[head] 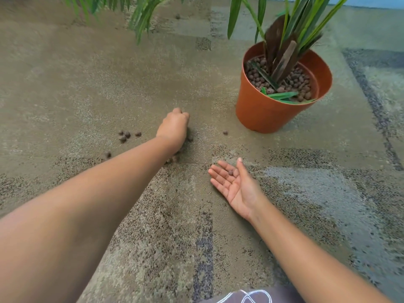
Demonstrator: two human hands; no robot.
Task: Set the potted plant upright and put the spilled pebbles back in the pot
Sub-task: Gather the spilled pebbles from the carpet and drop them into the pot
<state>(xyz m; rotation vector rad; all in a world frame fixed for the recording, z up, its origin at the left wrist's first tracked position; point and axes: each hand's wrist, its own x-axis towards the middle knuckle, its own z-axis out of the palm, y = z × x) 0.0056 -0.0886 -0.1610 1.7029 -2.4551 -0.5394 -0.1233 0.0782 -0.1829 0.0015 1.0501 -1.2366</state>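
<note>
The orange pot (262,110) stands upright on the carpet at the right, filled with brown pebbles around a green-leaved plant (284,51). Spilled pebbles (125,135) lie scattered on the carpet left of centre, and one pebble (225,132) lies alone near the pot's base. My left hand (173,127) is curled palm down on the carpet among them, fingers closed; what it holds is hidden. My right hand (231,182) lies palm up on the carpet, fingers spread, with two pebbles (232,171) resting on its fingers.
Patterned beige and grey carpet (87,84) covers the floor. Long green leaves (142,14) of another plant hang in at the top. A single pebble (177,16) lies far back. Grey fabric with a white cord (251,297) shows at the bottom edge.
</note>
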